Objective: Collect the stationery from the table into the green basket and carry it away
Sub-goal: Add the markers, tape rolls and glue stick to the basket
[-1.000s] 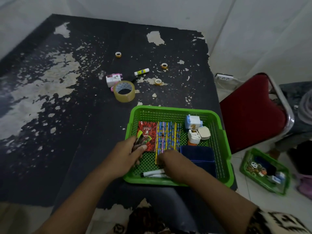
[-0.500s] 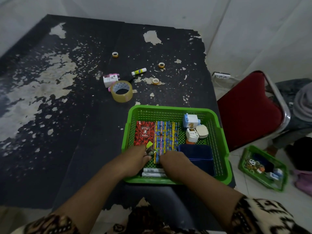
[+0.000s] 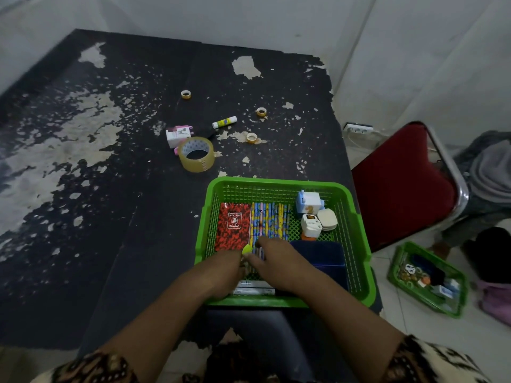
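Settling a small yellow-green item [image 3: 247,249] into the green basket [image 3: 359,239], the left hand [image 3: 221,272] pinches it at the fingertips, while the right hand [image 3: 279,265] lies curled just beside it over the pencils [image 3: 269,219]; its grip I cannot tell. Releasing low, between notebook [image 3: 235,226] and pencils, should keep it from bouncing out; tape rolls [image 3: 196,153] wait well beyond both hands.

Worn black table [image 3: 116,244]: green basket [image 3: 356,233] lower right; big tape roll [image 3: 196,153], glue stick [image 3: 224,121], perhaps three small tape rolls mid-frame
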Demonstrator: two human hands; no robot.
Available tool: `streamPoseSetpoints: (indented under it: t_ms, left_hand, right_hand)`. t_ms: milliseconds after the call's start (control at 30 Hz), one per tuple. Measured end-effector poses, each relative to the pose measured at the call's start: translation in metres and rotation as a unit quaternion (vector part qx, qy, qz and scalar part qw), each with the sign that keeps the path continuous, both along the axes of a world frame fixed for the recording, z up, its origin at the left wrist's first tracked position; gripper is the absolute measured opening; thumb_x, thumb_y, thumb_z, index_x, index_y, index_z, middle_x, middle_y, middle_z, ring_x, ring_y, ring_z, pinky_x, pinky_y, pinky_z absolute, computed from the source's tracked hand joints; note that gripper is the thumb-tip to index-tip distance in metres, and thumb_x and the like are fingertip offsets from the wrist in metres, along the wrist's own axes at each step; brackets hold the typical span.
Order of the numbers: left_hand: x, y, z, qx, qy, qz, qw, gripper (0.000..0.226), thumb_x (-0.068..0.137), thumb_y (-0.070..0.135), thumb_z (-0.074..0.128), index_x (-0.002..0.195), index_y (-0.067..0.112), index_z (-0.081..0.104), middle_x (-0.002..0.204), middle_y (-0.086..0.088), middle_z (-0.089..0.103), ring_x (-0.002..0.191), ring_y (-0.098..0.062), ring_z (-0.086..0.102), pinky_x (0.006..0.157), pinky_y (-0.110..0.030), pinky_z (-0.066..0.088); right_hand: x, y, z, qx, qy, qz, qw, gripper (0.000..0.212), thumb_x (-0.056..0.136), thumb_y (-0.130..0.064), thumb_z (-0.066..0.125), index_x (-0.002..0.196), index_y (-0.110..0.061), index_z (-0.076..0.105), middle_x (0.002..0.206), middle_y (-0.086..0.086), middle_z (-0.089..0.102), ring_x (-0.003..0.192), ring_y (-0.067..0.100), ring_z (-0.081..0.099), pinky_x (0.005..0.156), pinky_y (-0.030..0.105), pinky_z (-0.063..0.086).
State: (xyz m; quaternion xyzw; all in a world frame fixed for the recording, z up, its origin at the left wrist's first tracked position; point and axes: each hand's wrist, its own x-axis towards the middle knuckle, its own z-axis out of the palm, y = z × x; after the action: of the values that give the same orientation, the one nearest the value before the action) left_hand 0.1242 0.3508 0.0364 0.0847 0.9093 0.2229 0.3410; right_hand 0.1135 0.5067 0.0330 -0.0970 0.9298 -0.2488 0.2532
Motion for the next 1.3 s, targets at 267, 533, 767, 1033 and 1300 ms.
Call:
streamPoseSetpoints:
  t_ms: [267,533,767,1033,1300]
  left_hand:
    - [0.005,-0.002,0.002,0.081,0.048,0.048,0.994,0.013,0.101,0.023,0.051,0.110,0.015,0.057,0.103,-0.003,0.066,0.085,-0.016,0.059,0.070,-0.032,0.046]
    - [0.004,-0.007,0.003,0.101,0.023,0.008,0.995,0.024,0.093,0.021,0.063,0.118,0.022,0.061,0.107,0.000,0.069,0.094,-0.017,0.065,0.079,-0.030,0.051]
    - [0.002,-0.004,-0.004,0.006,0.013,-0.010,1.000,0.011,0.095,0.012,0.051,0.104,0.009,0.053,0.093,-0.008,0.056,0.082,-0.023,0.056,0.066,-0.032,0.042]
    - [0.002,0.009,-0.011,-0.061,-0.010,0.018,0.998,0.008,0.096,0.013,0.052,0.090,0.013,0.048,0.083,-0.005,0.044,0.071,-0.018,0.047,0.058,-0.028,0.034]
    - [-0.004,0.005,-0.012,-0.059,-0.029,0.060,0.996,0.010,0.098,0.019,0.053,0.090,0.013,0.055,0.099,-0.012,0.060,0.082,-0.023,0.057,0.066,-0.029,0.040]
  right_hand:
    - [-0.002,-0.013,-0.001,-0.151,-0.088,-0.158,0.972,0.033,0.087,-0.034,0.060,0.062,-0.015,0.050,0.060,0.003,0.046,0.057,0.018,0.043,0.058,0.031,0.036]
    - [-0.005,-0.004,0.000,-0.189,-0.099,-0.236,0.948,0.027,0.077,-0.030,0.069,0.069,-0.008,0.055,0.066,0.012,0.052,0.060,0.023,0.053,0.061,0.042,0.047]
    - [-0.018,0.011,0.007,-0.159,0.002,-0.265,0.951,0.027,0.089,-0.029,0.065,0.108,-0.011,0.058,0.077,0.000,0.060,0.055,0.008,0.052,0.042,0.018,0.037]
    - [-0.053,0.022,0.015,-0.048,0.108,-0.223,0.968,0.027,0.080,-0.027,0.062,0.093,-0.005,0.054,0.101,0.013,0.054,0.076,0.026,0.055,0.063,0.035,0.048]
    - [-0.056,0.005,0.007,-0.022,0.040,-0.167,0.985,0.042,0.088,-0.029,0.060,0.119,-0.002,0.051,0.125,0.019,0.048,0.089,0.025,0.052,0.072,0.031,0.039]
